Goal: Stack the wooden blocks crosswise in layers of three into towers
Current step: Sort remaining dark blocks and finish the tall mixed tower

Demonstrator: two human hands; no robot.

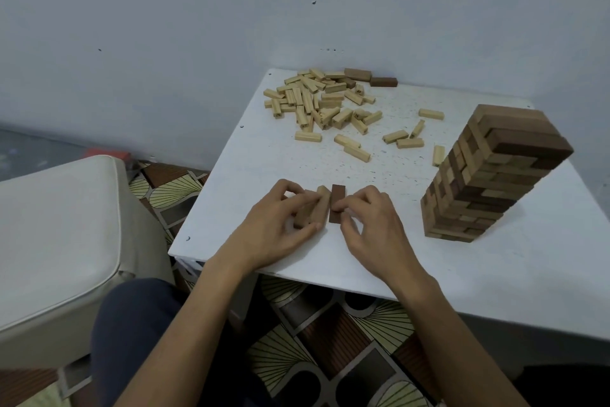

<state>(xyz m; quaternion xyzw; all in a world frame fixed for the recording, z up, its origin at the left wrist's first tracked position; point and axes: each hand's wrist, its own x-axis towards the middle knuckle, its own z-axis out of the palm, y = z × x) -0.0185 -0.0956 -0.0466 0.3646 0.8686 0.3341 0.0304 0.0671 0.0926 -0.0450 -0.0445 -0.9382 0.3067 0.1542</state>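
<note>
Now, I am laying the first layer of a new stack near the front edge of the table [363,261]. My left hand [280,225] curls round two pale blocks [321,205], fingers over the top and thumb at the near end. My right hand [369,221] pinches a dark block [337,203] just beside them, thumb on its face and fingertips along its right side. All three lie lengthwise, pointing away from me. The dark one touches its pale neighbour or very nearly does, but blur at my left fingers hides how the leftmost one sits. To do this well, I judge I should squeeze the three together from both sides until the long faces meet without gaps. Then I should tap the near ends level so the layer is square and flat on the table. A crooked base would likely tilt every layer above it. I should also lift my hands straight off rather than drag them. The tall tower [495,175] stands well apart to my right, so my right elbow must stay wide of it. As for containers, I see none: the spare blocks lie loose. Most are in a pile [323,99] at the far edge by the wall, with a few strays [404,142] between pile and tower. The next layer's blocks must come from there.
</note>
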